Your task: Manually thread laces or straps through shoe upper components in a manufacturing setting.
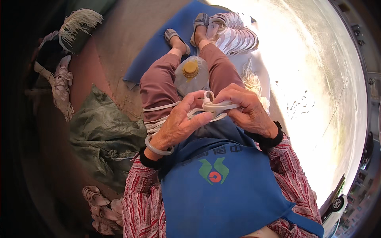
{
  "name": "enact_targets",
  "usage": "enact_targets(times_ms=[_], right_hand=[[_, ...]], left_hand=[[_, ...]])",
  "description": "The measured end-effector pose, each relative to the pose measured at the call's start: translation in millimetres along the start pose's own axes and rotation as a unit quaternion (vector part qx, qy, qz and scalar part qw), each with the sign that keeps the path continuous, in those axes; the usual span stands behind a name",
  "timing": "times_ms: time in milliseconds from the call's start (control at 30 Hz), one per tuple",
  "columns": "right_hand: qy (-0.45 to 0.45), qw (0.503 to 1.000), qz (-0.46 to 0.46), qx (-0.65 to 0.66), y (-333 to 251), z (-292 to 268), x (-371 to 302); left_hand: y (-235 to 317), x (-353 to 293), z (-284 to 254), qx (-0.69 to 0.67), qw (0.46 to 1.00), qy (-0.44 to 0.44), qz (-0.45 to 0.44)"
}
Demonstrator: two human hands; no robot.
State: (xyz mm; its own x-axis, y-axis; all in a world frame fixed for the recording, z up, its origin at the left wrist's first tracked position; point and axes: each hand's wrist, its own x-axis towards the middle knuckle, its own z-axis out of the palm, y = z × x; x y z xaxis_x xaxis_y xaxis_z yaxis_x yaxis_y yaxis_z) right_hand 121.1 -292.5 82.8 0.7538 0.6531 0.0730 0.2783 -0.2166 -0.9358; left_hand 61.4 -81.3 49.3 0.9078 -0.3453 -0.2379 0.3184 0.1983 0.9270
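Observation:
Over my lap, both hands work on a flat white cord [220, 106] bent into a small loop and folded strands. My right hand [249, 107] pinches the folded strands between thumb and bent fingers. Thumb and index finger of my left hand [178, 119] curve around the cord's left side, next to the small upright loop. More white strands [155, 123] lie across my left thigh. A blue apron [226, 198] covers my front. Between my legs stands a translucent plastic jug [195, 81] with a yellow cap [190, 69].
Striped white bundles [238, 35] lie by my right foot on a blue mat [158, 51]. Loose pale cord ends [251, 79] sit beside my right leg. A dark green sack [105, 131] is at left, with more cord bundles [63, 85] beyond and below [104, 212].

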Motion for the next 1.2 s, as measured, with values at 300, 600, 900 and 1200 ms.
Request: enact_targets(times_ms=[300, 600, 900, 1200], right_hand=[[0.043, 0.998, -0.006, 0.053, -1.4, 23.4, -8.4], [-0.023, 0.98, 0.166, 0.111, 12.7, 10.7, -12.9], [-0.09, 0.961, 0.218, 0.148, 6.4, 10.9, -6.7], [-0.098, 0.976, 0.117, 0.156, 8.0, 40.6, 12.7]], left_hand=[[-18.8, -14.8, -2.7, -0.013, 0.999, 0.044, -0.013], [-11.0, -13.5, -11.8, -0.343, 0.939, -0.002, -0.019], [-7.1, -22.3, -14.0, -0.288, 0.956, 0.053, -0.028], [-5.4, -20.8, -4.7, -0.046, 0.991, 0.095, 0.079]])
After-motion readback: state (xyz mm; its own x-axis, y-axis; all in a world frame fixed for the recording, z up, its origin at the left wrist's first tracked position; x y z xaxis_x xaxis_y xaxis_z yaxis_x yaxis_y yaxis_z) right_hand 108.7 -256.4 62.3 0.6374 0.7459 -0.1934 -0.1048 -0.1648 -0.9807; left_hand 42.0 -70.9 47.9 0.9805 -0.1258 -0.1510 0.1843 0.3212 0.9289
